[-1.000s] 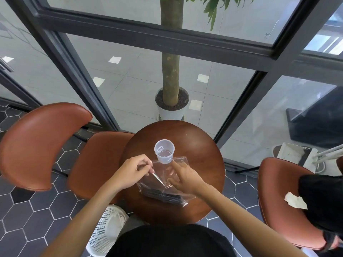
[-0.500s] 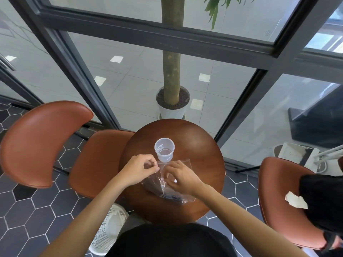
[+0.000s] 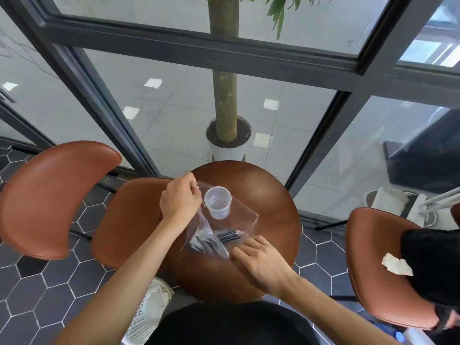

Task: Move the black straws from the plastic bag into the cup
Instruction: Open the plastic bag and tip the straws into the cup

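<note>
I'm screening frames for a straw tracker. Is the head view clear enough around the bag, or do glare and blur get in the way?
Head view: daylight from the window, soft sheen on the table; the plastic bag shows pale reflections that wash over the black straws, which look smeared; the cup reads clearly; wide-angle lens bends the window frame.

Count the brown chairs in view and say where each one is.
3. One chair stands far left, one chair sits just left of the round table under the left arm, and one chair stands at right. Others may be outside the frame.
</note>
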